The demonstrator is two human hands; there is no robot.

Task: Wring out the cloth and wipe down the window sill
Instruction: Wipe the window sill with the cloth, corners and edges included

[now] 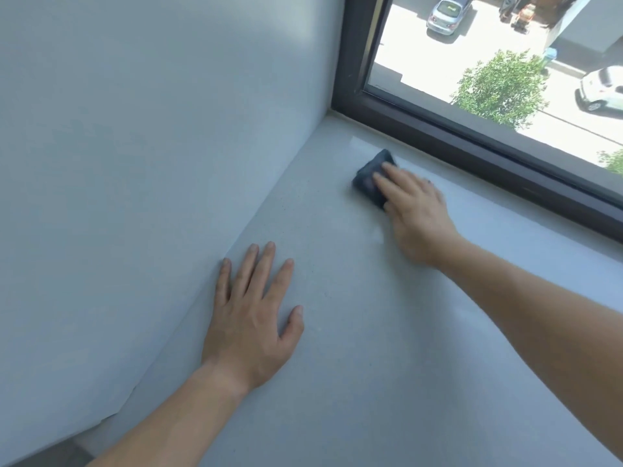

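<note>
Both hands work the pale grey stone window sill [387,315]: right hand [416,210] presses flat-fingered on the folded dark blue cloth [371,178] near the corner by the dark window frame [472,136], while the left hand [251,315] rests flat and relaxed, apparently bracing.

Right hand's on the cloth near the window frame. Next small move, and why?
Probably slide the dark folded cloth toward the corner. The right hand presses it flat on the pale grey window sill, near the dark window frame, short of the wall; the left hand rests flat, clear of that path.
</note>
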